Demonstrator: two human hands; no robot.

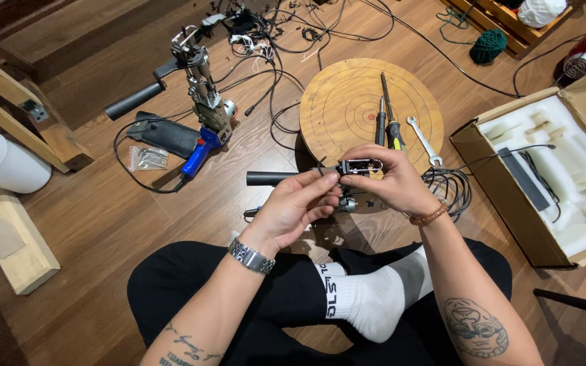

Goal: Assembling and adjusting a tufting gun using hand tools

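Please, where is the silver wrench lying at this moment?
In the head view, the silver wrench lies on the right edge of the round wooden board, beside the screwdrivers and above the right hand.

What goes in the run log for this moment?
hands: left, right both hold black-handled tool | behind: round wooden board | right: open box

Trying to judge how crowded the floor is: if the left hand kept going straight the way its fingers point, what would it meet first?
The left hand points up and right, and its fingertips already touch the small metal mechanism with a black handle that both hands hold. Past it comes the right hand, then probably the round wooden board; depth is unclear.
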